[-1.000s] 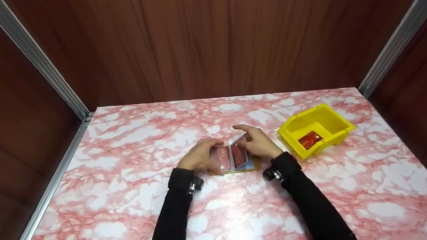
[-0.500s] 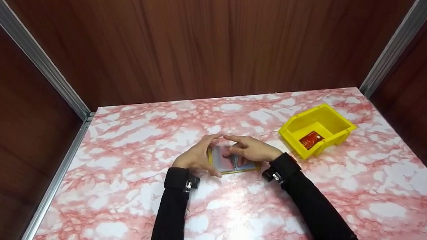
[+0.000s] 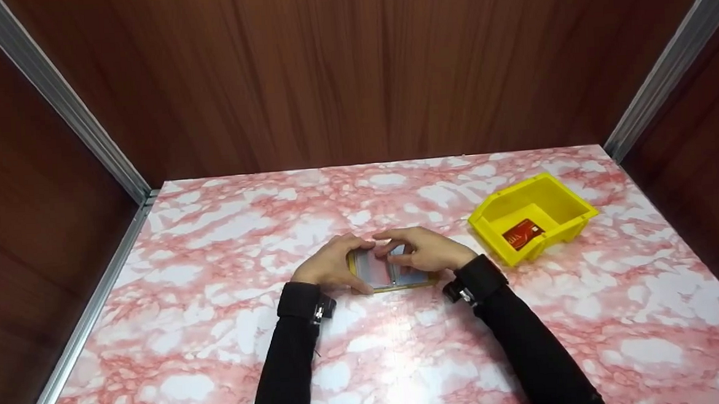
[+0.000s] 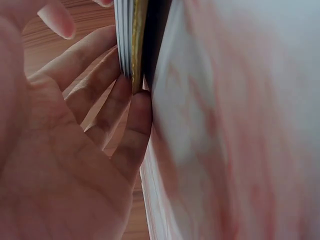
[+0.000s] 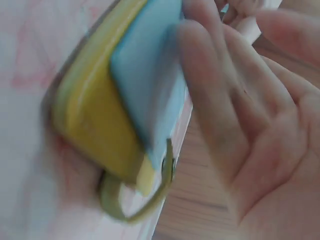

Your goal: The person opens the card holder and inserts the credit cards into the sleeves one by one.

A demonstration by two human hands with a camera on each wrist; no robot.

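Note:
A yellow card holder (image 3: 410, 279) with clear plastic sleeves lies spread on the table in the head view. A reddish colour shows through its left-hand sleeves. My left hand (image 3: 332, 265) grips the left side, thumb at the near edge and fingers at the far edge. In the left wrist view its fingertips press the edge of the stacked sleeves (image 4: 124, 35). Over the middle fold is my right hand (image 3: 429, 247), its fingertips touching the sleeves and covering part of them. The right wrist view has a pale blue sheet (image 5: 145, 70) on the yellow cover, with a strap (image 5: 145, 212) sticking out.
A yellow plastic bin (image 3: 556, 198) stands on the table to the right of my hands. One red card (image 3: 522, 235) lies in it. The table (image 3: 232, 356) has a pink and white marbled top. Brown wooden panels (image 3: 365, 72) close off the back and sides.
A sleeve with a red card, tilted up in my right hand one second ago, has swung over to the left and lies down. My right hand moved left with it, then stayed nearly in place.

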